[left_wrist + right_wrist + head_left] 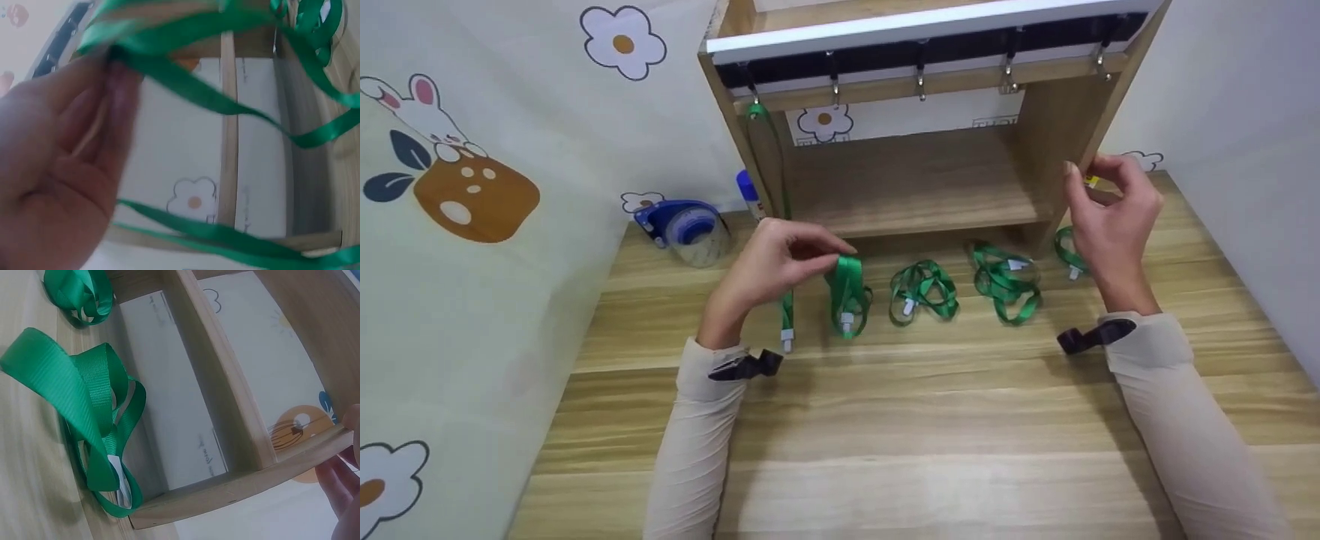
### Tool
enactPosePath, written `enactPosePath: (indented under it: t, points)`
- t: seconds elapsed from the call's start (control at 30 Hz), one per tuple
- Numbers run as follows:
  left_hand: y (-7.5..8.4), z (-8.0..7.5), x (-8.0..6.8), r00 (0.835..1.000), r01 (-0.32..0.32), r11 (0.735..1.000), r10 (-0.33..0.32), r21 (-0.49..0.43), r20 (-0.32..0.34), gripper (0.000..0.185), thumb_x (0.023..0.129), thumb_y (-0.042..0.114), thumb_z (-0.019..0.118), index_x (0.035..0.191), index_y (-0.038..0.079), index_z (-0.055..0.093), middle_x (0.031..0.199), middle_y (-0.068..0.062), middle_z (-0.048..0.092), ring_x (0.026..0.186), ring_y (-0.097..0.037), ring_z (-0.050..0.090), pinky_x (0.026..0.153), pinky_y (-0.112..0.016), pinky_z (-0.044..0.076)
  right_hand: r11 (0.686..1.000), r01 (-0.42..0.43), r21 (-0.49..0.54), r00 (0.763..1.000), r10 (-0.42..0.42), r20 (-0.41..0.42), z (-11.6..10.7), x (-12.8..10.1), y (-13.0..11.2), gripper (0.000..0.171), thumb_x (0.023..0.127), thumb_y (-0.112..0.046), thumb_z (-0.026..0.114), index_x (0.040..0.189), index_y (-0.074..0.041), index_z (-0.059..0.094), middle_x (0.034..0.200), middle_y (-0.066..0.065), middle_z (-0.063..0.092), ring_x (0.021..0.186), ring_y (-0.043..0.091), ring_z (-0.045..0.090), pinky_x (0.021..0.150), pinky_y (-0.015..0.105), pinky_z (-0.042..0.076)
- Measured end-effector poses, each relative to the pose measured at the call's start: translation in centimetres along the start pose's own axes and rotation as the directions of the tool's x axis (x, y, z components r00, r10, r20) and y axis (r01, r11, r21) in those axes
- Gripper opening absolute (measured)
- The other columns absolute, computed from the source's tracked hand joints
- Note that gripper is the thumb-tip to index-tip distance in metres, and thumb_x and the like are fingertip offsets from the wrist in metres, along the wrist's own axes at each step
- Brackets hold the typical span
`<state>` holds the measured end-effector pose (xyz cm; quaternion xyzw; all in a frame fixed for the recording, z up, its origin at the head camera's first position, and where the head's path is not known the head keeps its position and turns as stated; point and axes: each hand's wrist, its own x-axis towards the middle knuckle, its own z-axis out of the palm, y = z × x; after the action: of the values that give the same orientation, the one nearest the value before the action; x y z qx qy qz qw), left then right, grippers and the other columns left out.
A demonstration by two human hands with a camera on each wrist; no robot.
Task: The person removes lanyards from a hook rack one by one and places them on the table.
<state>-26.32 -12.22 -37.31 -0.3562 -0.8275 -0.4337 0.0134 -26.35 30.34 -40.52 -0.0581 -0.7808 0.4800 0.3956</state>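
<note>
A green lanyard (850, 271) is pinched in the left hand (775, 259). The wooden rack (915, 180) is gripped at its side edge by the fingers of the right hand (1117, 217)

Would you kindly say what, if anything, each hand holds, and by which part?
The left hand pinches a green lanyard by its raised strap; the right hand grips the shelf by its side panel.
</note>
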Motion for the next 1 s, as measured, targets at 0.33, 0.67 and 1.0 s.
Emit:
enactPosePath:
  t: [0.33, 0.67, 1.0]
  points:
    - [-0.2, 1.9, 0.2, 0.918, 0.387, 0.910, -0.395, 0.146, 0.033, 0.010, 0.096, -0.001, 0.072, 0.104, 0.000, 0.079, 0.082, -0.011, 0.081, 0.063, -0.018, 0.078, 0.062, -0.033, 0.068, 1.000, 0.007, 0.026, 1.000, -0.007, -0.014, -0.1, -0.1, -0.1, 0.030, 0.099, -0.026, 0.080, 0.119, -0.005, 0.076, 0.118, 0.008, 0.077, 0.111, 0.010, 0.074, 0.093, 0.021, 0.064]
    - [-1.1, 4.5, 0.6, 0.893, 0.437, 0.700, -0.414, 0.565, -0.178, 0.031, 0.097, -0.003, 0.063, 0.097, 0.017, 0.087, 0.108, -0.008, 0.083, 0.092, -0.037, 0.079, 0.073, -0.054, 0.068, 1.000, -0.017, 0.020, 1.000, 0.017, -0.019, -0.1, -0.3, -0.6, 0.030, 0.100, -0.029, 0.080, 0.119, -0.007, 0.076, 0.117, 0.005, 0.077, 0.113, 0.011, 0.074, 0.094, 0.020, 0.064]
    - [-1.3, 5.4, 0.7, 0.942, 0.316, 0.746, -0.322, 0.586, -0.098, 0.026, 0.103, -0.006, 0.061, 0.100, 0.006, 0.085, 0.107, -0.014, 0.081, 0.097, -0.032, 0.078, 0.081, -0.046, 0.069, 1.000, -0.018, 0.020, 1.000, 0.018, -0.007, 0.0, -0.4, -0.5, 0.031, 0.100, -0.030, 0.080, 0.121, -0.008, 0.076, 0.120, 0.004, 0.077, 0.117, 0.012, 0.074, 0.096, 0.022, 0.064]
